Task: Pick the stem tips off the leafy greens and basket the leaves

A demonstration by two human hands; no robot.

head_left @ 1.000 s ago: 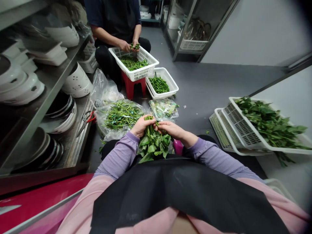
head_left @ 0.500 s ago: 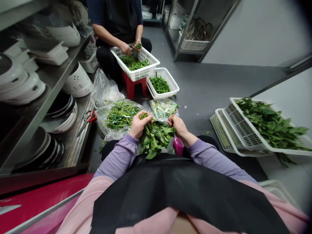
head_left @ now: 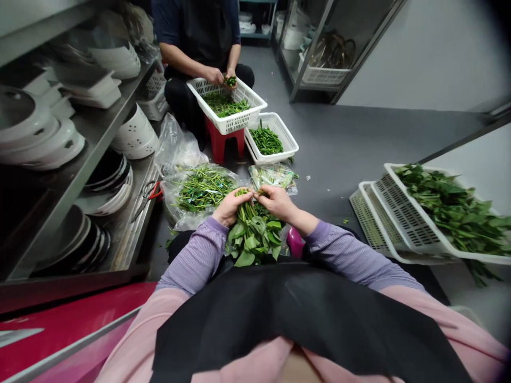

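Observation:
A bunch of leafy greens (head_left: 252,234) hangs from my left hand (head_left: 230,206), whose fingers are wrapped round the stems. My right hand (head_left: 276,202) is closed in a pinch at the top of the same bunch, its fingertips touching the stem ends close to my left fingers. The leaves droop toward my black apron. Just beyond my left hand lies a clear plastic bag with cut green stems (head_left: 205,187). Behind my right hand is another plastic bag of greens (head_left: 275,175). What exactly the right fingertips grip is too small to see.
Across from me a person's hands (head_left: 223,77) hold green chillies over a white basket (head_left: 247,125) on a red stool (head_left: 223,144). A second basket (head_left: 294,149) holds chillies. Stacked baskets (head_left: 415,223) of leafy greens stand right. Red-handled scissors (head_left: 154,192) lie on the left shelf among dishes.
My right hand has moved left from beside the leaves to the stem tops at my left hand. The view has shifted slightly, and the bunch hangs more upright.

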